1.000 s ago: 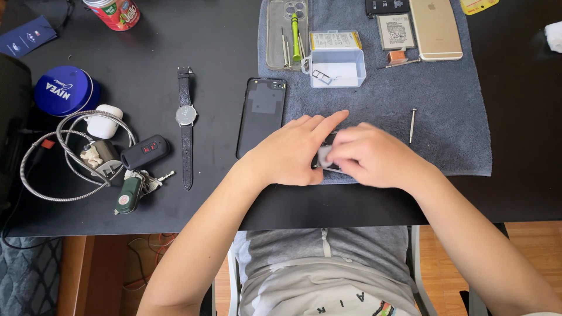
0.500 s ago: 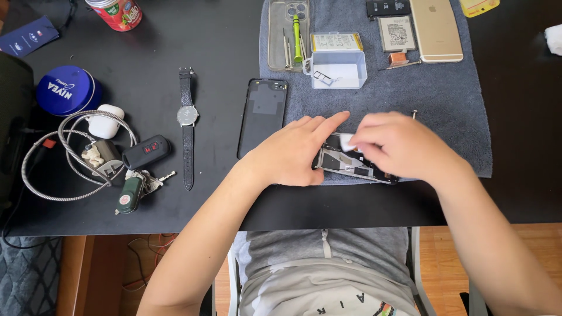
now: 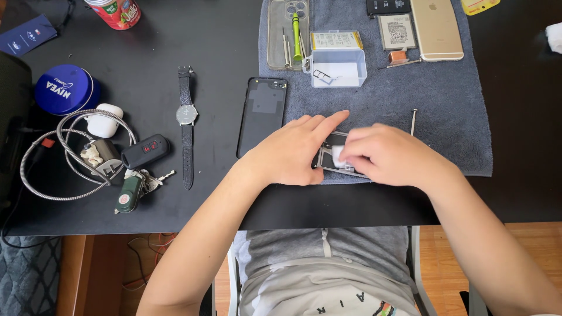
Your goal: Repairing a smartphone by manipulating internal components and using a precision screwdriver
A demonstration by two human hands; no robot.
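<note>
Together, two hands: left (image 3: 293, 153) flat, right (image 3: 393, 155) pinching white cloth (image 3: 338, 155) on one opened phone (image 3: 332, 161).

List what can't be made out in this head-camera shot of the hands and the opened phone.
- Opened phone: mostly hidden under the left hand and right hand.
- Small white piece: half covered by the right fingers; its kind is unclear.
- Clear box: contents too small to tell.
- Can: cut off by the top edge.

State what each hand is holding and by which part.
Left hand presses flat on the left end of an opened phone body. Right hand pinches a small white piece over it; the exact grip is hidden.
</note>
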